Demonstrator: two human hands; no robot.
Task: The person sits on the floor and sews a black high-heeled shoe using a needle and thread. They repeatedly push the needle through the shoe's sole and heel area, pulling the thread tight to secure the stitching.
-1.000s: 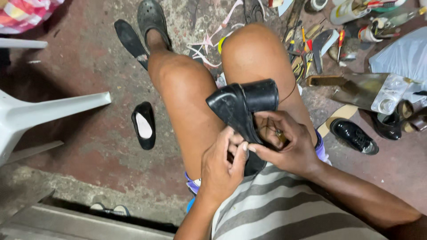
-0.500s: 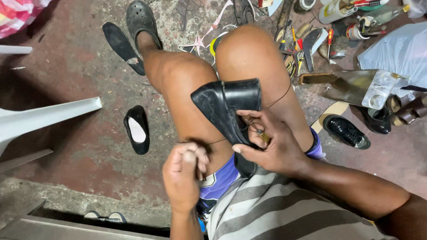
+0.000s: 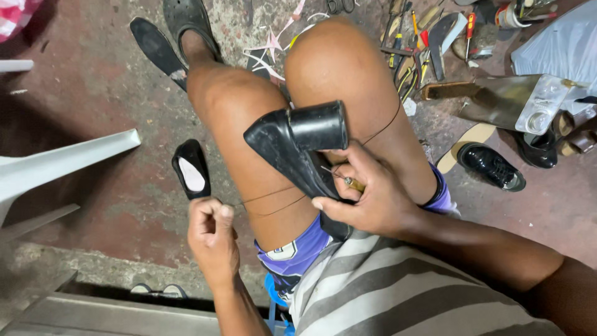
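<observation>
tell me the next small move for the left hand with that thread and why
Probably pull further out to the left: the left hand pinches the thread, which sags in loose strands across the thigh toward the black shoe, where the right hand holds the awl.

Your headcam view is evenly and fairly brightly lit by soft light from above, with no harsh glare. Your knees catch a gentle sheen, and the black heeled shoe shows dull highlights along its heel. A shiny metal sheet at upper right reflects a pale patch of light. Shadows are soft: the floor darkens along the left edge and beneath the white chair. Focus is sharp across the middle; your left hand and right hand look crisp, without motion blur. The wide lens bends lines near the corners, and the striped shirt at the bottom looks slightly soft.
</observation>
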